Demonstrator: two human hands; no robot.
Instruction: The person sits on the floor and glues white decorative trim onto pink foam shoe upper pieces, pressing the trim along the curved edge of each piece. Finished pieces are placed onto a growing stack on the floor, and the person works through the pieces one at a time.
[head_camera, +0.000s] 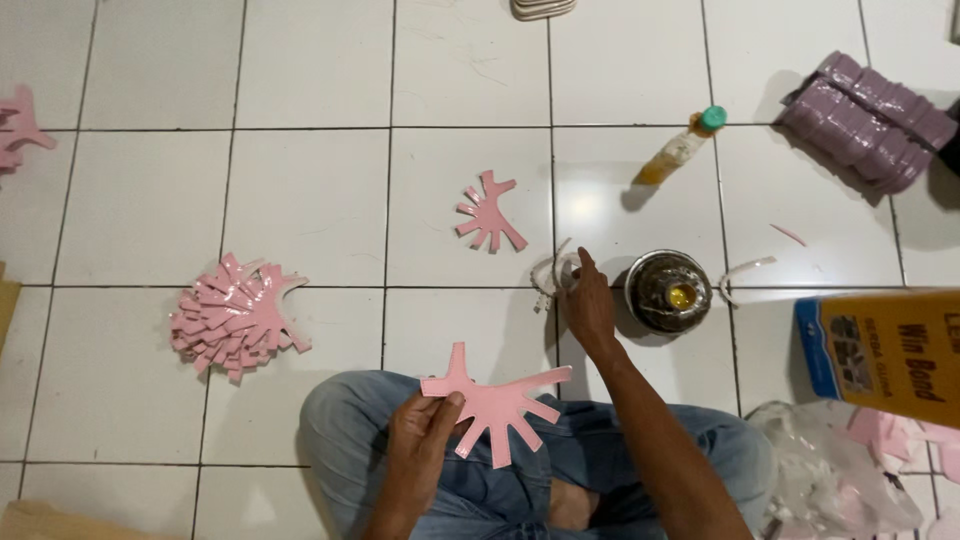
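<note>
Open tile ahead of you. Your left hand (425, 432) pinches pink cutout (497, 400), fingered; right hand (588, 303) fingertips on strip (553, 271) beside tin (668, 291).

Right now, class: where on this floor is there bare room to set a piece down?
Bare tile lies between the pink stack and the single pink cutout, and above them. It is crowded around the right hand: open tin, bottle, yellow box.

On the white tiled floor (300, 80) we see a heap of pink finned cutouts (235, 315), a single pink cutout (490, 213), a green-capped yellow bottle (682, 147), purple stacked strips (868, 120) and an orange box (885, 350).
</note>
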